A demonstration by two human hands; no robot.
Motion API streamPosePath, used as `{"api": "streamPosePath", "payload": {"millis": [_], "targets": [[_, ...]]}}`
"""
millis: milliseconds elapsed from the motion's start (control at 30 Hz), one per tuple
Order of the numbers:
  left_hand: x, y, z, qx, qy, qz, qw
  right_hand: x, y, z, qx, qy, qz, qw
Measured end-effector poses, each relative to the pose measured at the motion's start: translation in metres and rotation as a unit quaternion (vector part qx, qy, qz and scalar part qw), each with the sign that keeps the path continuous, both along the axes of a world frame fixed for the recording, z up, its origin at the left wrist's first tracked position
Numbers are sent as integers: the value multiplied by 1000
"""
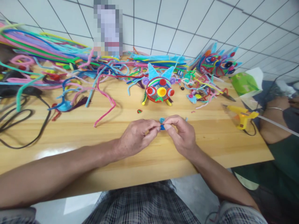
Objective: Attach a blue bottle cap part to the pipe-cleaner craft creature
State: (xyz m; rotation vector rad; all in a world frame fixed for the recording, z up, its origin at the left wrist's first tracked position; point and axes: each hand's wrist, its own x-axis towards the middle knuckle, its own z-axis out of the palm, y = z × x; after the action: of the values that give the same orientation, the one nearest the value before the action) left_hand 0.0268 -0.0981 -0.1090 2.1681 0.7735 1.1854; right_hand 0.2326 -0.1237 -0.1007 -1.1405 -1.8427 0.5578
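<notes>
My left hand (136, 137) and my right hand (181, 133) meet over the wooden table (93, 146) near its front edge. Both pinch a small blue pipe-cleaner piece (162, 123), partly coiled, between fingertips. Most of the piece is hidden by my fingers. Just beyond them stands a round pipe-cleaner figure (158, 88) with blue ears and red, yellow and purple coils on its face.
Loose pipe cleaners (58, 59) in many colours cover the far left and back of the table. A second colourful figure (217, 63) lies back right. A yellow glue gun (241, 116) rests at right, near another person's arm (273, 121). Black cables (25, 118) loop at left.
</notes>
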Motion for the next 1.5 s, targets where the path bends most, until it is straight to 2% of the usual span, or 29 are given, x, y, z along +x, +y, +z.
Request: {"api": "streamPosePath", "payload": {"millis": [467, 667, 900, 1500], "targets": [[2, -1, -1, 13, -12, 2, 1000, -4, -2, 4, 39, -50, 2, 998], [1, -1, 1, 10, -14, 4, 1000, -2, -2, -1, 22, -14, -20, 999], [1, 0, 0, 2, -8, 1, 1000, -2, 0, -2, 19, 12, -4, 1000], [0, -1, -4, 9, 5, 2, 1000, -3, 1, 3, 19, -59, -8, 998]]}}
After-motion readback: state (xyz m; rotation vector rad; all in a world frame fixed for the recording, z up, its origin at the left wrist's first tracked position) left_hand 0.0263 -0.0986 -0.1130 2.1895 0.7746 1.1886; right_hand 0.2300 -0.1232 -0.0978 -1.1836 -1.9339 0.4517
